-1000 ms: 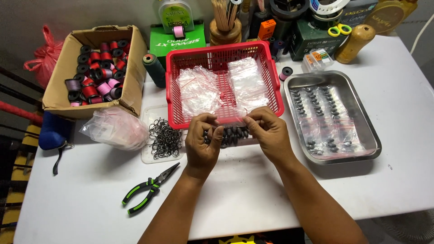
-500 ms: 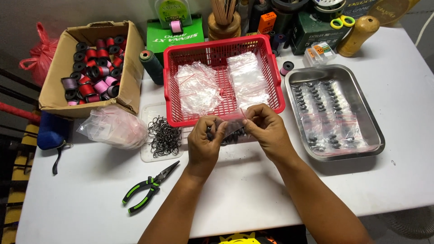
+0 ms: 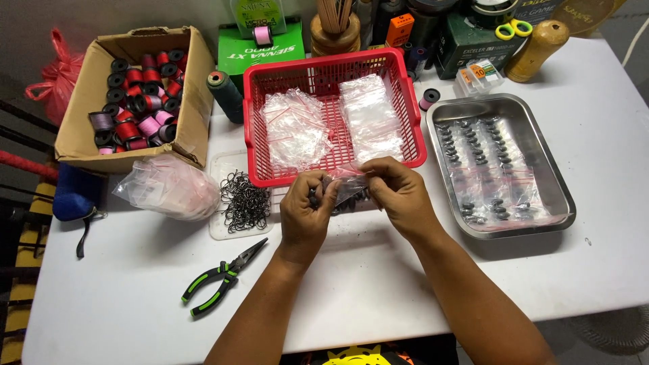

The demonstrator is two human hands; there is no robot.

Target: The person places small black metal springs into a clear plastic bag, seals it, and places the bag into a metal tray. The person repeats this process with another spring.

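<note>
While pinched shut in both grips, left hand (image 3: 305, 215) and right hand (image 3: 399, 196), just below red basket (image 3: 253, 118): small clear bag (image 3: 348, 188), probably light, limp, slippery; best held by top edge.

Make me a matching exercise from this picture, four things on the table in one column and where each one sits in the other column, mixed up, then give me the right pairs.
Things:
1. Spools of thread
2. Pliers
3. Empty clear bags
4. Small clear bag with dark pieces

Places:
A. In the red basket
B. Between the left hand and the right hand
C. In the cardboard box
D. Flat on the white table, left of the left forearm

Pairs: 1-C, 2-D, 3-A, 4-B
</note>
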